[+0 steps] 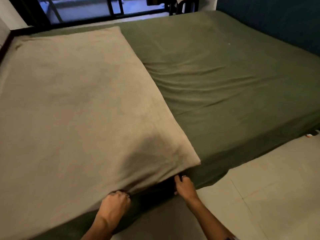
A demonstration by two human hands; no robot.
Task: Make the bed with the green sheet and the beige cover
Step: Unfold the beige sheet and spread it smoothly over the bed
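A green sheet (225,80) is stretched over the whole mattress, with some wrinkles in the middle. The beige cover (78,104) lies over the left half of the bed, its right edge running diagonally from the far side to the near edge. My left hand (114,205) is closed on the cover's near edge, which is lifted a little off the mattress. My right hand (184,185) grips the same near edge further right, close to the cover's near right corner, fingers curled under the fabric. A dark gap shows beneath the lifted edge between my hands.
A pale tiled floor (259,196) runs along the near right side of the bed. A black-framed window (103,9) stands behind the far edge. A dark blue wall (277,18) borders the bed at the far right. A small object (311,134) lies on the floor at the right edge.
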